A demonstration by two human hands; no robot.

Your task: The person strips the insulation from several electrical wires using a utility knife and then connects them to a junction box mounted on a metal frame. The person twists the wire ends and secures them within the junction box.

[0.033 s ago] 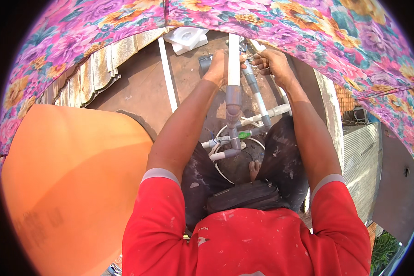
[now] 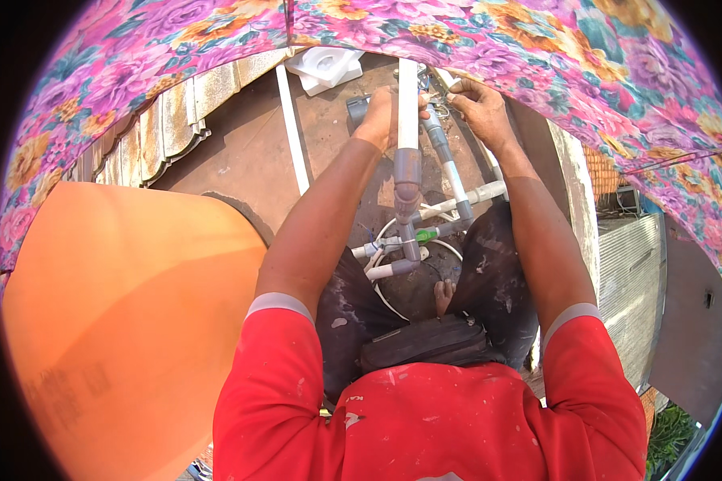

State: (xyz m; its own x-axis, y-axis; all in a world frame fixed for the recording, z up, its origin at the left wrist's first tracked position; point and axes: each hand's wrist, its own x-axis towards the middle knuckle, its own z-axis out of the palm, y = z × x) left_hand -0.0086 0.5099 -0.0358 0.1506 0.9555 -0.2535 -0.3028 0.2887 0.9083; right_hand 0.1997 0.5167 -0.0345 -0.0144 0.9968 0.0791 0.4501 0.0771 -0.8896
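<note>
A white upright pipe (image 2: 407, 104) with a grey coupling (image 2: 407, 168) rises in front of me. My left hand (image 2: 379, 119) reaches behind this pipe, its fingertips curled in on the far side; what they grip is too small to tell. To the right, my right hand (image 2: 483, 112) has thumb and fingers pinched together near the top of a second grey and white pipe (image 2: 449, 164). Whatever lies in that pinch is hidden. Beside my left hand is a dark grey pipe fitting (image 2: 358, 111). Lower down sits a valve with a green handle (image 2: 427, 236).
A floral umbrella (image 2: 217, 36) hangs low overhead. White foam pieces (image 2: 326, 68) lie at the far side. An orange curved surface (image 2: 128, 305) stands at my left. Elbow joints and a white cable (image 2: 389, 305) lie between my knees. Corrugated roofing (image 2: 630, 272) is at right.
My right hand has shifted slightly up, and its fingers have drawn into a tighter pinch. The left hand and the pipes look the same.
</note>
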